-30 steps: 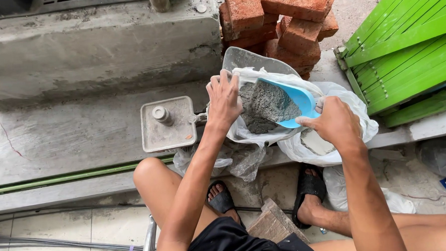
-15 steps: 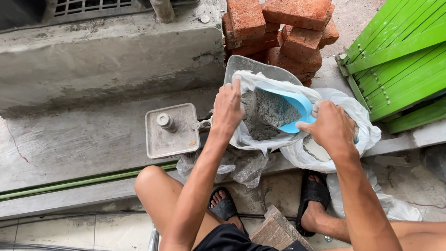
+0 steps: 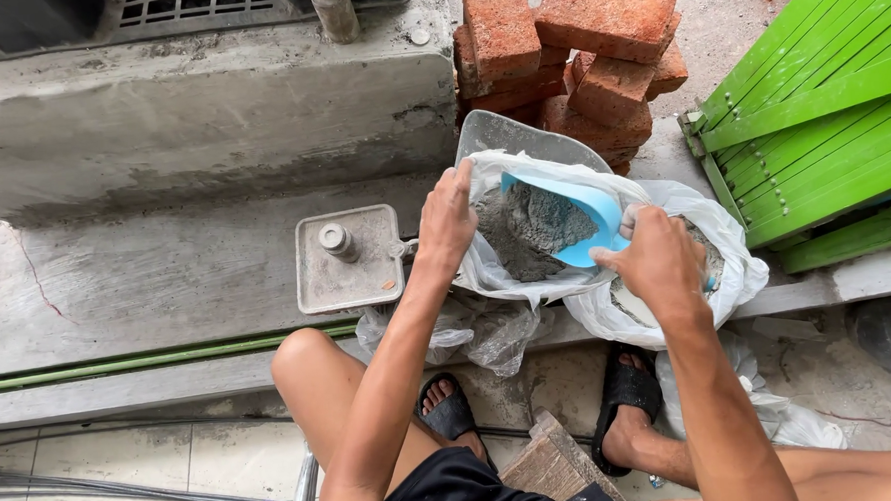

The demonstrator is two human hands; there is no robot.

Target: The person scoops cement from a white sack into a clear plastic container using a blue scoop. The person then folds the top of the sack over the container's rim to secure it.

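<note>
My left hand point(image 3: 447, 218) grips the rim of the white plastic bag point(image 3: 527, 277). My right hand point(image 3: 659, 261), clenched on the blue scoop point(image 3: 569, 210), has tipped it deeper since a second ago; grey cement powder point(image 3: 513, 240) now lies inside the bag

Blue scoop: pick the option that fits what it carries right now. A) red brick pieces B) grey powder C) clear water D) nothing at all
B: the blue scoop, gripped by the right hand, holds a heap of grey powder above the white plastic bag, whose rim the left hand holds open.
</note>
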